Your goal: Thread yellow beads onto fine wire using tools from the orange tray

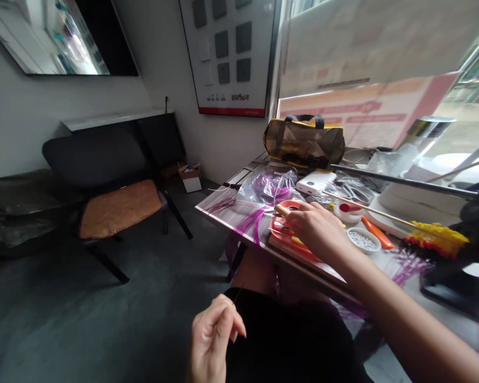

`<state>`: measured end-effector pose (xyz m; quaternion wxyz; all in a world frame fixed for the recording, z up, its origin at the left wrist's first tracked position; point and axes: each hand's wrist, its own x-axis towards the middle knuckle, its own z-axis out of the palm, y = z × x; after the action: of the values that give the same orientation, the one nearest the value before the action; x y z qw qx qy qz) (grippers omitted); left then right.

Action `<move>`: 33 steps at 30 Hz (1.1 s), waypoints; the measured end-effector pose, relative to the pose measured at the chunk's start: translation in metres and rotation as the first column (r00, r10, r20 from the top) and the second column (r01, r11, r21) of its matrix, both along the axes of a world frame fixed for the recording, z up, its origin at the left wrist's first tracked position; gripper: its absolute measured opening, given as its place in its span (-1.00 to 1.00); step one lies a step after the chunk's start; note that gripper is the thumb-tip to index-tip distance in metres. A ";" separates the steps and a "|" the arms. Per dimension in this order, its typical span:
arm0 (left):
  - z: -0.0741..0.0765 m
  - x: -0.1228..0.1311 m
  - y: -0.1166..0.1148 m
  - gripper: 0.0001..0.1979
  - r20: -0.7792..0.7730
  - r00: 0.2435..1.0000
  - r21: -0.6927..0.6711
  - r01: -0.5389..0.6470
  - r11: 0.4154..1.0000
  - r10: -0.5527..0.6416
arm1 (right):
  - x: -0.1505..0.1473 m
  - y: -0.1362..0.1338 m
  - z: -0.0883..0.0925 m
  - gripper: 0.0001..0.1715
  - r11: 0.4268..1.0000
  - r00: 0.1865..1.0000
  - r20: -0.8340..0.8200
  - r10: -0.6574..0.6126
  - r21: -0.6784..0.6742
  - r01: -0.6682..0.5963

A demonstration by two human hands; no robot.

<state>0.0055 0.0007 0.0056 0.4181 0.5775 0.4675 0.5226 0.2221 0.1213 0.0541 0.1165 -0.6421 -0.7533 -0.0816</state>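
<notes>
My left hand (213,335) hovers low over my lap, fingers pinched on a thin dark needle or wire that pokes up from the fingertips. My right hand (317,229) reaches across the table edge onto an orange tray (287,234), fingers curled over small items there; what they grip, if anything, is hidden. Purple strands (259,218) lie beside the tray, next to a clear plastic bag (269,186) with more purple material.
On the table stand a white power bank (315,182), a small white dish of beads (363,239), an orange tool (377,233), a yellow-black bag (303,141) and a long wooden stick (375,211). A dark chair with an orange cushion (120,207) stands at left.
</notes>
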 end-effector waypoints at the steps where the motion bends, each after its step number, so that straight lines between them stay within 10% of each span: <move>1: 0.000 0.001 -0.001 -0.55 0.014 1.000 -0.014 -0.001 1.000 0.001 | 0.000 0.000 0.001 -0.79 1.000 1.000 0.011 -0.008 -0.009 0.008; 11: 0.001 0.000 -0.002 -0.54 0.150 0.989 -0.128 0.027 0.991 -0.008 | -0.003 0.016 0.003 -0.80 0.973 0.978 -0.004 0.209 -0.101 -0.208; 16: 0.002 -0.002 -0.003 -0.54 0.326 0.944 -0.239 0.024 0.971 0.057 | -0.006 -0.026 0.007 -0.75 0.983 0.945 -0.272 0.184 0.056 -0.176; 19: 0.001 -0.001 -0.005 -0.52 0.440 0.896 -0.275 0.070 0.959 0.061 | -0.023 -0.071 -0.008 -0.75 0.926 0.417 -0.897 0.143 -0.027 -0.376; 23: -0.001 0.000 -0.011 -0.52 0.488 0.870 -0.305 0.099 0.947 0.067 | -0.061 -0.107 -0.048 -0.70 0.767 -0.131 -0.913 -0.387 -0.240 -0.595; 26: -0.004 -0.001 -0.014 -0.52 0.458 0.889 -0.325 0.147 0.934 0.019 | -0.082 -0.111 -0.067 -0.52 0.781 -0.278 -0.846 -0.454 -0.229 -0.580; 33: -0.006 0.002 -0.013 -0.67 0.264 0.963 -0.359 0.043 0.932 0.057 | -0.089 -0.113 -0.083 -0.60 0.844 -0.294 -0.868 -0.400 -0.224 -0.488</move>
<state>0.0077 -0.0121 -0.0004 0.5749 0.4124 0.4963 0.5031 0.1329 0.0081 -0.0293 0.4923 -0.4040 -0.3521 0.6859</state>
